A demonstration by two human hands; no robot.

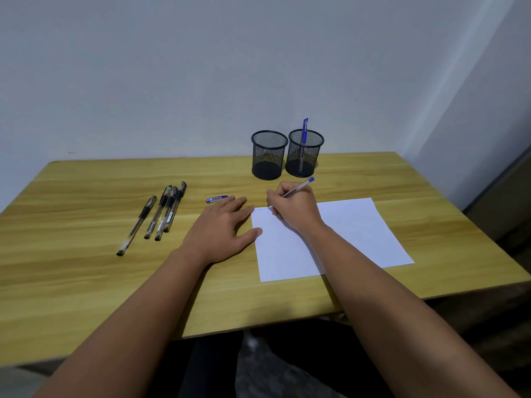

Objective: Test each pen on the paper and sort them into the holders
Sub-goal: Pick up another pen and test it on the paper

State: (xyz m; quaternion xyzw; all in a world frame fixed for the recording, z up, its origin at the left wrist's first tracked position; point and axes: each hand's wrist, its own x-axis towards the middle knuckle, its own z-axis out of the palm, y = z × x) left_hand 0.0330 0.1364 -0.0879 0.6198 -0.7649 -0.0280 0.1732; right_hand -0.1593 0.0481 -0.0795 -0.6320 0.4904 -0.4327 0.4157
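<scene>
Wooden tabletop [86, 282], set against a pale wall [172, 67].

Left part of the tabletop: four black pens. One black pen [136, 226] lies apart, nearest the left edge, angled from front-left to back-right. Just to its right, a cluster of three black pens [165, 212] lies side by side, touching or nearly so, at about the same angle.

Right of the cluster, toward the middle: a blue pen cap [216, 199] lies flat, just beyond the fingertips of the left hand.

Left hand [221, 228]: palm down on the tabletop, fingers straight and spread, grasping nothing. Thumb tip and forefinger tip reach the left edge of the paper.

Back edge, right of centre: two black mesh holders stand upright, side by side, nearly touching. Left holder [269, 156] shows no pen. Right holder [305, 153] has one capped blue pen [304, 136] standing in it, cap end above the rim.

Right hand [293, 209]: fingers curled round an uncapped blue pen [298, 188] in a writing grip, heel of the hand on the paper. Pen tip meets the sheet near its back-left corner; small faint marks show there, too small to read.

White paper [359, 234]: lies flat on the right part of the tabletop, near the front edge, slightly skewed. Right forearm crosses its lower left.
</scene>
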